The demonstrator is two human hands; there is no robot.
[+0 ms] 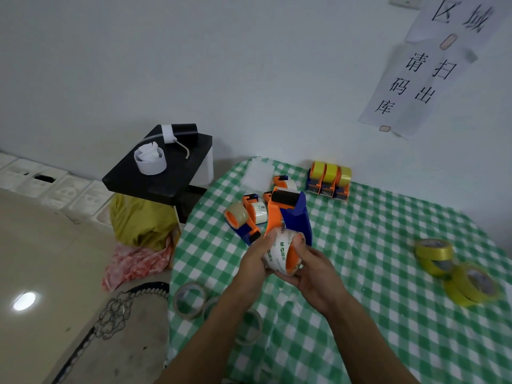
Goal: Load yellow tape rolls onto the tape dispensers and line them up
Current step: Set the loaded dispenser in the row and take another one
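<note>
Head view: both hands meet at the middle of the frame over a green-checked table [374,245]. The left hand [253,261] wraps its thumb and fingers round the left side of a white roll [279,254]. The right hand [313,275] cups the roll from below and the right, with its thumb pressed on the orange hub. The roll sits at the near end of an orange and blue dispenser [295,217], which points away toward the wall. The hands and the roll hide that near end, so it cannot be told how the roll is seated.

Just behind and left of it lie spare dispensers [245,230] carrying pale tape, crowded together and touching. Toward the upper right, by the wall, three loaded dispensers [328,180] stand side by side in a row, each with a yellow roll. Loose yellow rolls [433,253] lie at the right edge of the frame, with a second pile [471,286] just below them, well apart from the hands.

At the lower left of the table lie clear rolls [189,300]; the left forearm crosses over them and covers part of one.

Left of the table stands a black stool [166,176] with a white cup [151,163] on it. A yellow bag [141,220] and a pink cloth [135,264] lie on the floor below. Paper signs [424,79] hang on the wall at the upper right.
</note>
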